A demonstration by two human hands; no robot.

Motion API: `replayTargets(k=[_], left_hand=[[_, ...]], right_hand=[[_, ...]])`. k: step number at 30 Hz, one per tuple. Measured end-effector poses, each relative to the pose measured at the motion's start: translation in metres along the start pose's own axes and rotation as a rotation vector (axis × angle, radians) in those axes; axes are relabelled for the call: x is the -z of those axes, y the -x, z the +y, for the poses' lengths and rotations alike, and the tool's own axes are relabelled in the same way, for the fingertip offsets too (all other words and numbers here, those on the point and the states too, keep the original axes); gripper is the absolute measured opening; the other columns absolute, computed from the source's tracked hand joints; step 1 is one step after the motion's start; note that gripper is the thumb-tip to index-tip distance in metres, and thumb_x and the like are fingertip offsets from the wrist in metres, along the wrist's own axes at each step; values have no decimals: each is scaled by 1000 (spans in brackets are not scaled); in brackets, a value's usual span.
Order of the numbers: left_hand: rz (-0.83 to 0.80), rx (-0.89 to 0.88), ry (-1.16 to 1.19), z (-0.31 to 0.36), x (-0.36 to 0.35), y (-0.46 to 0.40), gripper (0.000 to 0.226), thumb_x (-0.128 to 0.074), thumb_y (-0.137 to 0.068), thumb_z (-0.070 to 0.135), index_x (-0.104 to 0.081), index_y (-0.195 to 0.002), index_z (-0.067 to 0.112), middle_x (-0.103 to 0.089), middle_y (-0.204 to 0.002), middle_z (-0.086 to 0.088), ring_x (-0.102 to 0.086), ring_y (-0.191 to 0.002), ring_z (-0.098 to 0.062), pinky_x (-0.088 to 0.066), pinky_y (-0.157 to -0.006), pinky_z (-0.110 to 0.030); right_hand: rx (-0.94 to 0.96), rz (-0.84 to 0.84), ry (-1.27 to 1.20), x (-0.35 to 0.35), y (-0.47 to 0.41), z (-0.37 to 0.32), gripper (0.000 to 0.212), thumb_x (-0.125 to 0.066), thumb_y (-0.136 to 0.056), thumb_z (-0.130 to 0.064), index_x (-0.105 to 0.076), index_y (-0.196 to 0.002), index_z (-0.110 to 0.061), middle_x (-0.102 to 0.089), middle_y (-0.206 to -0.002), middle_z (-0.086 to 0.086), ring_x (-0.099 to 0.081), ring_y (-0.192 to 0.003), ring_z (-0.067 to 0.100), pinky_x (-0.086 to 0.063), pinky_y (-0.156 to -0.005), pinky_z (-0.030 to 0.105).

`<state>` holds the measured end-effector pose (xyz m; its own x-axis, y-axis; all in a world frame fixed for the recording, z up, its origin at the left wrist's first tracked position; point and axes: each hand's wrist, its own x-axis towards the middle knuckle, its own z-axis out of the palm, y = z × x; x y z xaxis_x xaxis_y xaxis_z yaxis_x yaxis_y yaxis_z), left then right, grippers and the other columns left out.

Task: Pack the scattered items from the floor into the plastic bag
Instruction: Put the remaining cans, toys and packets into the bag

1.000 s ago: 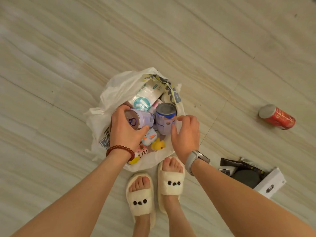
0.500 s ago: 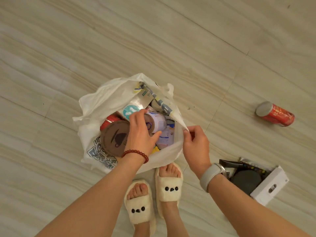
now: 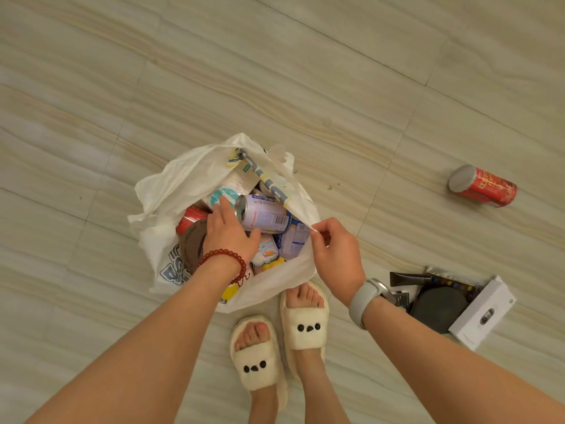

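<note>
Moved: left hand [image 3: 227,232] has laid the pale purple can [image 3: 264,213] flat on top; before, it held the can deeper in the bag.
Left fingers: straight, resting on the can's end.
Right hand [image 3: 334,255]: fingers pinch the plastic bag [image 3: 180,185] rim, holding it open.
Floor: pale striped tiles [image 3: 305,71].
Bag: middle of frame, by the fluffy slippers [image 3: 305,327].
Still out: red can [image 3: 484,186] at right; white box [image 3: 481,313] and dark things, lower right.
Hard to see: things under the left hand; dark pile blurry.
</note>
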<state>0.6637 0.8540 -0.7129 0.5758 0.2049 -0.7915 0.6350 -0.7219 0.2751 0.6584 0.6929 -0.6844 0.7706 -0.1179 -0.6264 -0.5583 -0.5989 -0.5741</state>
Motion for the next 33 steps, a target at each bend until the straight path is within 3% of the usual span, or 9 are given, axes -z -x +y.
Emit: replayTargets(k=[5, 8, 11, 16, 22, 28, 33], left_hand=[[83, -107, -60, 0, 11, 44, 68, -52, -88, 24, -15, -143, 10, -13, -152, -15, -14, -141, -28, -18, -113, -39], [60, -151, -54, 1, 17, 76, 62, -52, -88, 21, -23, -141, 8, -20, -149, -16, -21, -138, -29, -23, -111, -38], [50, -165, -61, 3, 18, 103, 58, -49, -86, 25, -31, -138, 5, -29, -144, -19, -30, -132, -33, -29, -107, -40], [16, -285, -168, 20, 4, 138, 47, -54, -85, 15, -41, -129, 5, -43, -130, -19, -40, -122, -34, -37, -100, -42], [-68, -473, -291, 63, -45, 170, 46, -49, -89, 18, -37, -132, 9, -40, -135, -14, -37, -125, -30, -34, -101, -39], [-156, -642, -377, 85, -123, 172, 51, -47, -91, 27, -30, -137, 13, -35, -140, -6, -31, -131, -22, -30, -106, -31], [-200, -780, -524, 99, -215, 118, 57, -49, -89, 33, -26, -139, 16, -31, -142, -6, -32, -130, -23, -34, -106, -35]], right_hand=[[-15, -179, 190, -2, 9, -2, 33, -42, -91, -10, -53, -123, -10, -47, -127, 12, -44, -120, 27, -38, -97, 34], [-45, -202, 152, 7, 25, -9, 41, -40, -92, -10, -43, -134, -10, -43, -139, 13, -37, -129, 29, -30, -105, 33], [-83, -200, 102, 21, 46, -11, 44, -37, -93, -8, -38, -136, -9, -42, -142, 14, -36, -132, 28, -28, -107, 31], [-212, -94, -27, 54, 90, 13, 41, -36, -93, -8, -41, -133, -9, -42, -140, 13, -41, -129, 26, -32, -105, 31], [-361, 25, -77, 96, 152, 91, 38, -38, -93, -10, -44, -131, -12, -44, -137, 7, -51, -114, 20, -41, -91, 30], [-417, -12, 85, 122, 159, 198, 42, -41, -92, -11, -40, -134, -13, -42, -140, 9, -42, -127, 24, -36, -104, 34], [-252, -56, 344, 127, 104, 288, 46, -41, -92, -14, -33, -137, -16, -38, -141, 9, -35, -129, 26, -36, -104, 39]])
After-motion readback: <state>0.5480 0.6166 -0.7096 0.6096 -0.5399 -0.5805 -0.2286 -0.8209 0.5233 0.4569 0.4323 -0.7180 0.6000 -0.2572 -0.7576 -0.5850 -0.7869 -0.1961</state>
